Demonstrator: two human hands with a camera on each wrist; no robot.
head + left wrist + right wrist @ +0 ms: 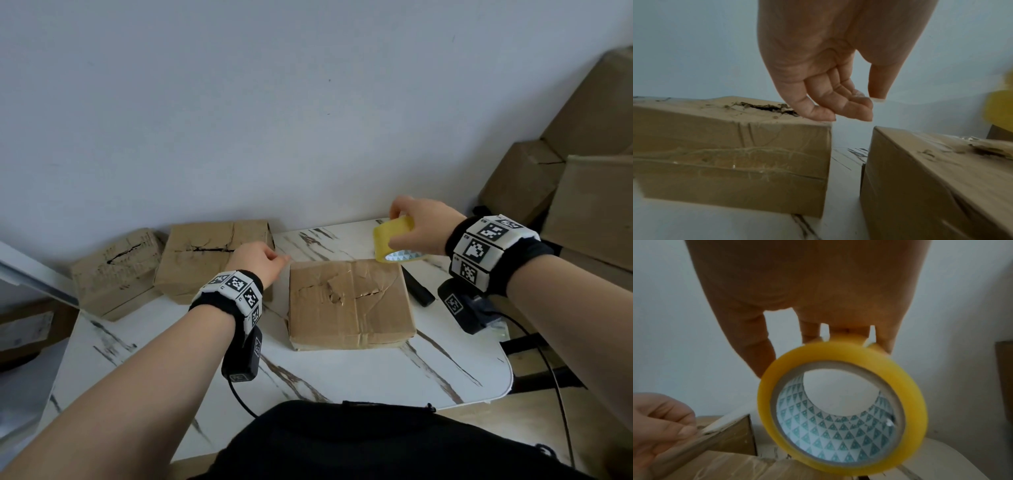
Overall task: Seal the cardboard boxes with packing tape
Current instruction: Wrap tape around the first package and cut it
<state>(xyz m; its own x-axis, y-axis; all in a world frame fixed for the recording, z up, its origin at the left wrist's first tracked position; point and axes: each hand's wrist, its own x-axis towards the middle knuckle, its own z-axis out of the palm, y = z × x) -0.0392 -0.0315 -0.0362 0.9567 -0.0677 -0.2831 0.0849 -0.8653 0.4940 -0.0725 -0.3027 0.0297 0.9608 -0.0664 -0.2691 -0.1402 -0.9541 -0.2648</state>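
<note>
A worn cardboard box (349,301) with a torn top lies in the middle of the marble table (342,373). My right hand (411,219) grips a yellow roll of packing tape (394,240) just above the box's far right corner; the roll (838,356) hangs upright from my fingers (809,332). My left hand (282,262) hovers at the box's far left corner with fingers curled. It (663,423) pinches the free end of a clear tape strip (725,421) stretched towards the roll. From the left wrist, fingers and thumb (877,87) nearly meet above the gap between two boxes.
Two more split-top boxes (212,253) (116,270) stand at the table's back left against the wall. A black pen-like tool (418,291) lies right of the middle box. Larger cartons (582,171) are stacked on the floor to the right.
</note>
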